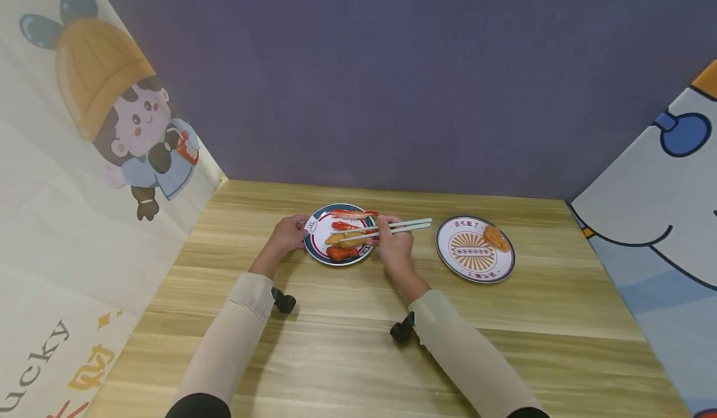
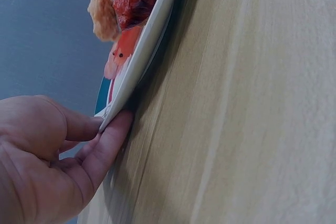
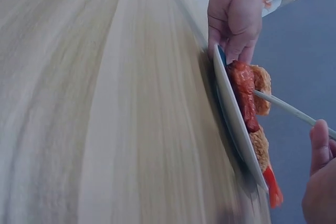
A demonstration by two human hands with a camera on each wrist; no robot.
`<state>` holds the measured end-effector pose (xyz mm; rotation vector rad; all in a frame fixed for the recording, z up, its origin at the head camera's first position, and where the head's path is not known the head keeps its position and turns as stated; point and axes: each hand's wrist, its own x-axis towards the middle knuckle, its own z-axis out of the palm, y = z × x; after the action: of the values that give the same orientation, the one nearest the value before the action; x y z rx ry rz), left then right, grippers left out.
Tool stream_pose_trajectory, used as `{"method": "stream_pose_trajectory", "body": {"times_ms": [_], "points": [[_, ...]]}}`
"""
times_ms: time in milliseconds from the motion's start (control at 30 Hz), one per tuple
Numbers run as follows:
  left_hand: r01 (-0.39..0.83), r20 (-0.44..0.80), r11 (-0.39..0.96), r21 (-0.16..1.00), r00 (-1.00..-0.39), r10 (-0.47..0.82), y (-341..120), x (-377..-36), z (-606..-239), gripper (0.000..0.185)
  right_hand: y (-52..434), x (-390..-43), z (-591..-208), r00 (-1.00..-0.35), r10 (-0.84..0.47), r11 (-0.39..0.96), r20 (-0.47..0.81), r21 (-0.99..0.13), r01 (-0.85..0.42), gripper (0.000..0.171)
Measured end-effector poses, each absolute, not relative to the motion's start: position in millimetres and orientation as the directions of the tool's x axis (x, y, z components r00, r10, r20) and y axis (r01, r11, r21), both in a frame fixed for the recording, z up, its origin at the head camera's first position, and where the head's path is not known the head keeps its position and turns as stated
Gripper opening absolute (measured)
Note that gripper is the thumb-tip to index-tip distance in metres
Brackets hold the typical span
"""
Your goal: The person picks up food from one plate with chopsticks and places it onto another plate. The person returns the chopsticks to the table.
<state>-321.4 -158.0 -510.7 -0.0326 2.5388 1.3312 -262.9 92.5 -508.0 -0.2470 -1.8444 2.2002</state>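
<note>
My left hand [image 1: 288, 234] pinches the left rim of a teal-rimmed plate [image 1: 311, 247], thumb above and fingers below in the left wrist view. A red-brown drumstick [image 1: 342, 254] lies at the plate's near side. Two red-tailed shrimp [image 1: 354, 214] are on its far part. My right hand [image 1: 396, 244], at the plate's right edge, holds a pair of pale chopsticks [image 1: 414, 224] pointing left over the food. Their tips are at a golden fried piece [image 2: 102, 18], which stands higher than the drumstick in the left wrist view. Another breaded piece [image 3: 259, 148] lies beside the drumstick.
To the right stands a second plate [image 1: 456, 262] with an orange sunburst print and a fried piece [image 1: 496, 239] near its upper right rim. A dark wall panel [image 1: 392, 82] rises behind the wooden table [image 1: 336, 356], and printed panels flank it on both sides.
</note>
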Motion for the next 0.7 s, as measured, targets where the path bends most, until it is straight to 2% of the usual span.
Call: {"method": "stream_pose_trajectory", "body": {"times_ms": [700], "points": [[-0.146, -0.246, 0.577, 0.804, -0.964, 0.098, -157.0, -325.5, -514.4, 0.046, 87.0, -260.8, -504.9, -0.954, 0.297, -0.132, 0.030, -0.989, -0.073, 0.028]]}}
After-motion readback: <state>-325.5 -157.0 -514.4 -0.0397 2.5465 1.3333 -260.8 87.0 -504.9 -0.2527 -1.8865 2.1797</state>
